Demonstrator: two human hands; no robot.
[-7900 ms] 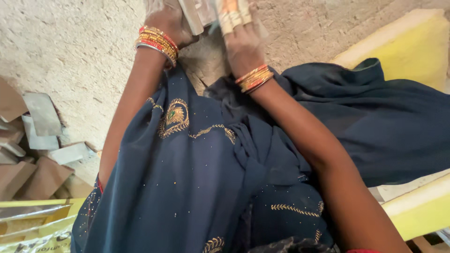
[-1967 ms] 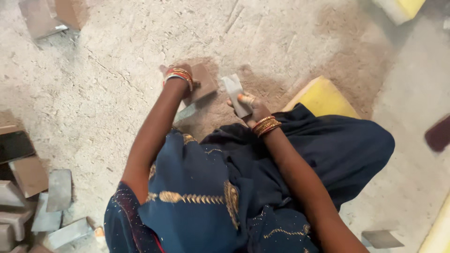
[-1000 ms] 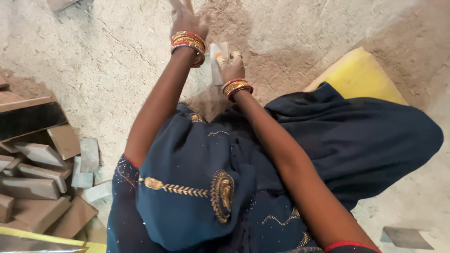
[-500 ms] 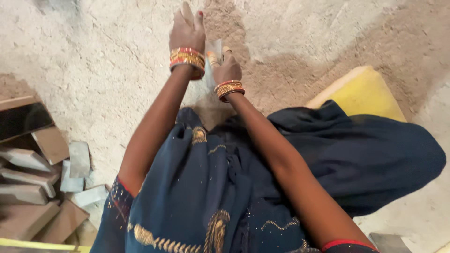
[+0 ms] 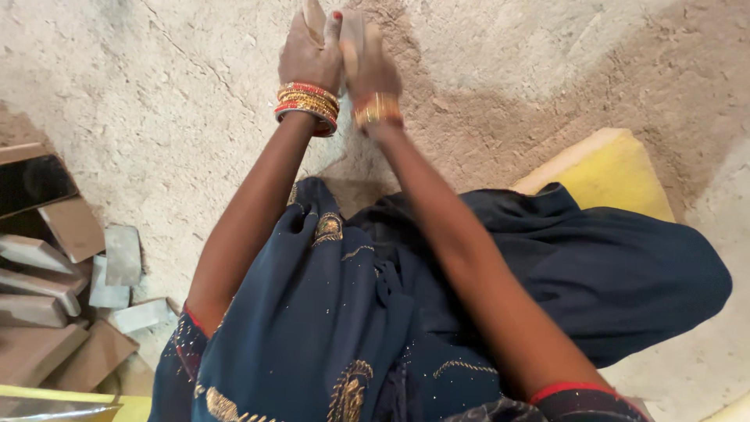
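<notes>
— Pressing together at twelve o'clock, the left hand [image 5: 311, 48] and right hand [image 5: 367, 59] are meeting side by side over the sandy ground [image 5: 156, 117]. A thin grey-brown slab [image 5: 351, 31] seems to be standing between them, pinched against the right fingers; blur is hiding its edges, so I cannot tell how firm that grip is.

— What could be going wrong from there?

— Judging by the loose sand, grit could be getting between skin and slab, letting it slide out and drop edge-first. The arms are reaching far forward too, so balance on the yellow cushion [image 5: 594, 160] at two o'clock may be tipping.

— And the bangles?

— Red and gold bangles [image 5: 308, 105] are sitting on the left wrist, a narrower set on the right. They look hard enough to be knocking against the slab.

— What else is lying around?

— A dark blue cloth [image 5: 351, 312] with gold embroidery is draping across the lap, soft and folded. At nine o'clock, a heap of flat grey and brown blocks [image 5: 55, 289] is lying well apart from the hands, rectangular, matte and dusty. The ground is looking coarse, cracked and pale, darker toward one o'clock.
</notes>
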